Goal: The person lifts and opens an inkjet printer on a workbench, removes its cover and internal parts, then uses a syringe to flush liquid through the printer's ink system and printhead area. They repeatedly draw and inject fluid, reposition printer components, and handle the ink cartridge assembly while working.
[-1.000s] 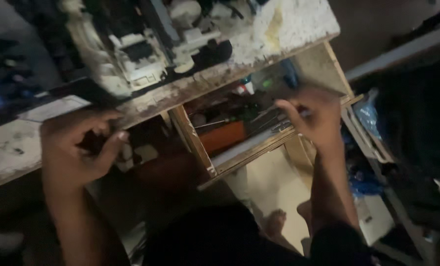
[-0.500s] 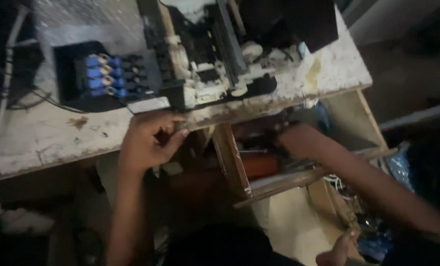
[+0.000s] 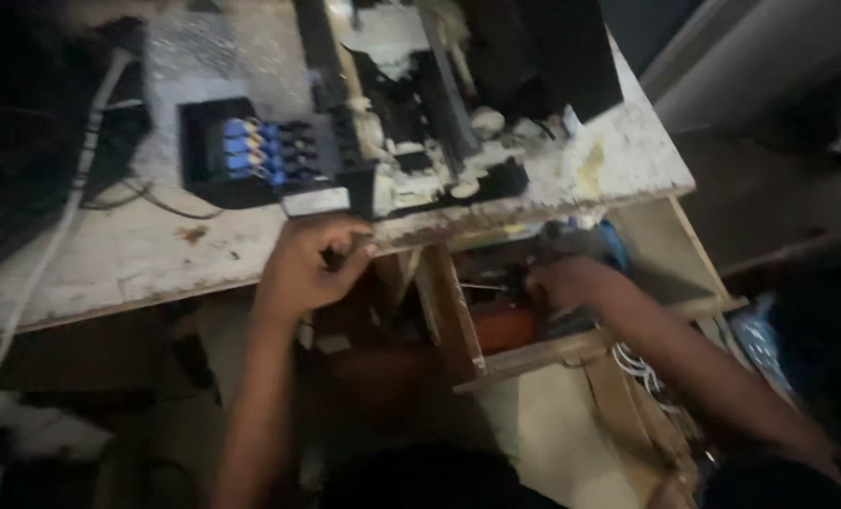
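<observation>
- Drawer (image 3: 571, 349) access is the work in hand: the wooden drawer stands pulled out from under the worktable (image 3: 138, 254), its front rail toward the person, and the right hand (image 3: 562, 281) is down inside it.
- Right hand state: the fingers are curled among the drawer contents near the back, but blur and shadow hide whether they close on anything; this cannot be told.
- Left hand (image 3: 309, 266) state: it is closed in a loose fist at the front edge of the table, just below the black block with blue fittings (image 3: 251, 151); whether it grips a small item cannot be told.
- Contents visible: an orange item (image 3: 503, 327) lies in the drawer just beside the right hand, with thin metal tools (image 3: 484, 287) behind it; a blue item (image 3: 613, 247) shows at the far corner.
- Recommended practice: keep the left hand braced on the table edge so the body stays steady during the reach.
- Recommended practice: search by sight, not touch, since the thin metal tools may have sharp points.
- Recommended practice: lift any item straight up and clear of the drawer side wall (image 3: 449, 316) before withdrawing.
- Caution: white cables (image 3: 632, 363) hang just outside the drawer front; keep the forearm off them.
- Caution: the grimy machine (image 3: 420, 141) sits near the table edge above the drawer; avoid striking it when rising.
</observation>
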Motion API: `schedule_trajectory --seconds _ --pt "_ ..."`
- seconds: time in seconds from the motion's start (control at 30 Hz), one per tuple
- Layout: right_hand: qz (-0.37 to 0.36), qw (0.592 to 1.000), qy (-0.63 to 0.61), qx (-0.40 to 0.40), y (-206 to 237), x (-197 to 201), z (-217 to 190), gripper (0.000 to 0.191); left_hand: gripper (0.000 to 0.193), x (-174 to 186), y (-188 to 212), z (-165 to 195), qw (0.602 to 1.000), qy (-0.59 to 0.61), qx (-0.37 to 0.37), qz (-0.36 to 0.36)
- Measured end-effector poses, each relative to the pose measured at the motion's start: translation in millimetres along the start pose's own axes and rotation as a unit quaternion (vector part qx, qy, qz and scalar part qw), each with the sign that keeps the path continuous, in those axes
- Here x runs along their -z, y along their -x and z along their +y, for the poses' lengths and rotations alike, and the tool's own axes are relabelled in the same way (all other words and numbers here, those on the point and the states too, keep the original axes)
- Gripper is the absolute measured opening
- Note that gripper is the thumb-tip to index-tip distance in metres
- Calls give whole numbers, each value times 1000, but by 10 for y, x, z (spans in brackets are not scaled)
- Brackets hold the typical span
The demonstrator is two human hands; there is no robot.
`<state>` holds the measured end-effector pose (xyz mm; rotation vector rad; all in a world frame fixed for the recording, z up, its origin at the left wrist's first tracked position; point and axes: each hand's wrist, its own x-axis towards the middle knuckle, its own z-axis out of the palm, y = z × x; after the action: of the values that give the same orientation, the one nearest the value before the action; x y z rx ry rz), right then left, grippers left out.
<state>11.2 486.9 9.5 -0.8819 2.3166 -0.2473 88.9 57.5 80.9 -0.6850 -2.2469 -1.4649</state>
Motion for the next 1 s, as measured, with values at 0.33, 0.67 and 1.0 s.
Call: schedule_trajectory --seconds 0.33,0.67,1.0 --pt "70 974 193 -92 -39 -171 41 47 16 -13 16 -25 999 -36 10 -23" --pt "97 991 -87 -26 519 515 -302 46 19 -1 13 -33 1000 9 9 -12" --pt "288 826 -471 113 818 507 -332 24 17 -23 10 9 999 -24 30 -1"
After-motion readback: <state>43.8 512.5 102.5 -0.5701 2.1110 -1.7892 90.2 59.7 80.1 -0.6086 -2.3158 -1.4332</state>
